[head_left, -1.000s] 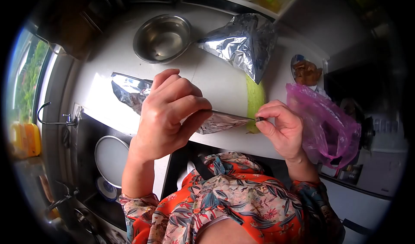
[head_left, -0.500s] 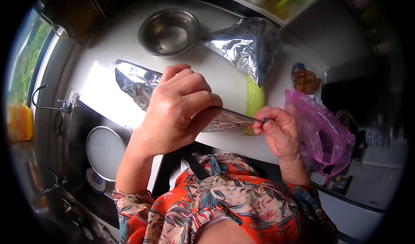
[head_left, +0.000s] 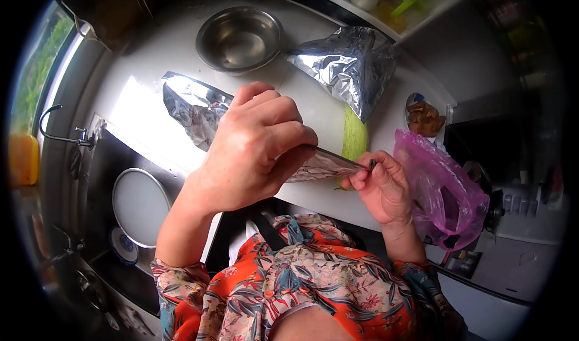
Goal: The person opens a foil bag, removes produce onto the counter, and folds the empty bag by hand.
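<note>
A silvery foil bag (head_left: pixel 194 107) stretches between my hands above the worktop. My left hand (head_left: pixel 256 142) is closed over its upper edge, with its fingertips mostly hidden behind the knuckles. At the right end, my right hand (head_left: pixel 384 184) pinches the bag's corner, drawn to a narrow point. A small dark bit shows between those fingers; I cannot make out what it is. Behind the held bag, a long light-green vegetable (head_left: pixel 355 133) lies on the worktop, partly covered. A second silvery foil bag (head_left: pixel 347 63) rests at its far end.
A steel bowl (head_left: pixel 239 39) stands at the back. To the right are a crumpled pink plastic bag (head_left: pixel 443 187) and a dish of brown pieces (head_left: pixel 425 119). On the left, a sink (head_left: pixel 99 172) with a tap (head_left: pixel 81 137) holds a round pale lid or tray (head_left: pixel 142 207).
Both hands keep their hold on the foil bag. The right fingers have shifted slightly at the corner, and the whole view has moved a little.
</note>
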Tool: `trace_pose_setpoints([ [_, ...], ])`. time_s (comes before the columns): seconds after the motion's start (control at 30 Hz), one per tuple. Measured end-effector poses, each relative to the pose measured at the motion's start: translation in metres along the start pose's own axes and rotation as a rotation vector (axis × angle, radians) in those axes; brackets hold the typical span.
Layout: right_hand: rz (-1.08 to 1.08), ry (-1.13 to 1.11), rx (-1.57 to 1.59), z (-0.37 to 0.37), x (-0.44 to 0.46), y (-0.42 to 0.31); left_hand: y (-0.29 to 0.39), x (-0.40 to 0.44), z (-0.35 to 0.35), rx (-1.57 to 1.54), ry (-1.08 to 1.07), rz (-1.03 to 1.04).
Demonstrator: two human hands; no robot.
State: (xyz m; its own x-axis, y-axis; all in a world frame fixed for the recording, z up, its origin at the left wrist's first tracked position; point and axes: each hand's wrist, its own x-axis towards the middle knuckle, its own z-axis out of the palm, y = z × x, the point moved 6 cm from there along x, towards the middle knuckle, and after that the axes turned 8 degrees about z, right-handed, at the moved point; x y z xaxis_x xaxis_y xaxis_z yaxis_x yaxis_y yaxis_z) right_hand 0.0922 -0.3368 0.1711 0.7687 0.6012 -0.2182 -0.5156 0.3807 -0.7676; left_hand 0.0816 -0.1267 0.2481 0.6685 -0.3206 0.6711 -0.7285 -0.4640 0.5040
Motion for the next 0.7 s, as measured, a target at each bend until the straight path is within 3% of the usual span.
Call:
trace_pose_setpoints([
  [0.53,-0.015,-0.034,0.003,-0.0017,-0.0007,0.0013,-0.0019,0.0019,0.0006,-0.002,-0.001,-0.007],
  [0.7,-0.062,0.015,-0.128,-0.0017,-0.0018,-0.0029,-0.0019,0.0027,0.0009,-0.003,-0.003,-0.007],
])
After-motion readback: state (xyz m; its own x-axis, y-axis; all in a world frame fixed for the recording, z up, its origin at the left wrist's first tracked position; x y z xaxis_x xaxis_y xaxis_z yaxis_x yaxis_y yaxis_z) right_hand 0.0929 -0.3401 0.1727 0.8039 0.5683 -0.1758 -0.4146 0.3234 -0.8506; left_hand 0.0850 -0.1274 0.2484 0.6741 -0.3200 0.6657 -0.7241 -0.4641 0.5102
